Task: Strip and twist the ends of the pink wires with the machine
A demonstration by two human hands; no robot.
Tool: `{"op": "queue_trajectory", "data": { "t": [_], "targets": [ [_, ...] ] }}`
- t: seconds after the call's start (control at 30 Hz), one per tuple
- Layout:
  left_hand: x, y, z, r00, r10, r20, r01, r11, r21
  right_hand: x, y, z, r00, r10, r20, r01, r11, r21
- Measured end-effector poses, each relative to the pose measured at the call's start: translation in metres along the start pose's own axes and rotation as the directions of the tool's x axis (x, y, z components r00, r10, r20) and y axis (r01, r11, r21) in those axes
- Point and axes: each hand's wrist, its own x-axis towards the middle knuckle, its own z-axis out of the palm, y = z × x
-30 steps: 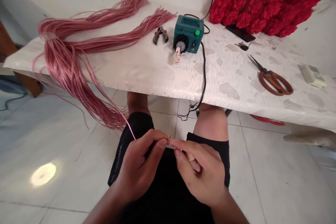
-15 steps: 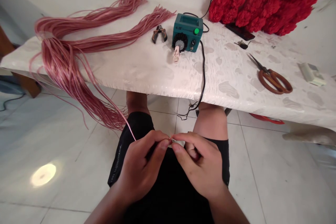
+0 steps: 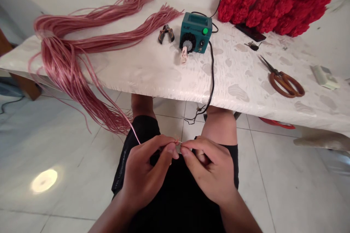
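Note:
My left hand (image 3: 146, 167) and my right hand (image 3: 209, 171) meet above my lap, fingertips pinching a thin pink strand (image 3: 177, 141). From my left hand the strand runs up into a long pink bundle of strands (image 3: 65, 65), which lies on the table (image 3: 153, 83) and hangs over its edge. The tip between my fingers is small and partly hidden. Beyond my hands, a teal box with a black dial and green button (image 3: 194, 32) stands on the table, with a small pink clip (image 3: 183, 56) at its front.
Small pliers (image 3: 166, 33) lie left of the box, and orange-handled scissors (image 3: 284, 83) lie to the right. A black cable (image 3: 211, 80) drops over the table edge. Large red bundles (image 3: 270, 7) fill the back right. My knees and black shorts lie below, over a white tiled floor.
My fingertips have drawn slightly closer around the strand, and my right hand has curled a little. The table scene has shifted slightly in view.

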Motion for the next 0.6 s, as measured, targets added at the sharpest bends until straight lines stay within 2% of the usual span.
{"op": "queue_trajectory", "data": {
  "t": [0.1, 0.27, 0.43, 0.6],
  "targets": [
    [-0.0006, -0.0005, 0.0005, 1.0, -0.023, -0.018, 0.022, 1.0, -0.017, -0.0008, -0.0005, -0.0001, 1.0, -0.011, -0.002, 0.011, 1.0, -0.018],
    [0.0015, 0.0035, 0.0004, 1.0, 0.014, 0.008, -0.014, 1.0, -0.002, 0.0008, 0.0007, -0.0006, 0.998, -0.011, -0.07, 0.008, 0.999, -0.044],
    [0.0028, 0.0053, 0.0009, 0.999, 0.022, 0.032, -0.022, 1.0, -0.006, 0.0028, 0.0018, -0.001, 0.999, -0.012, -0.039, 0.01, 0.999, -0.045],
    [0.0023, 0.0045, 0.0026, 1.0, 0.016, 0.0, -0.016, 1.0, -0.01, 0.0019, 0.001, -0.001, 1.0, -0.018, -0.021, 0.018, 1.0, -0.021]
  ]
}}
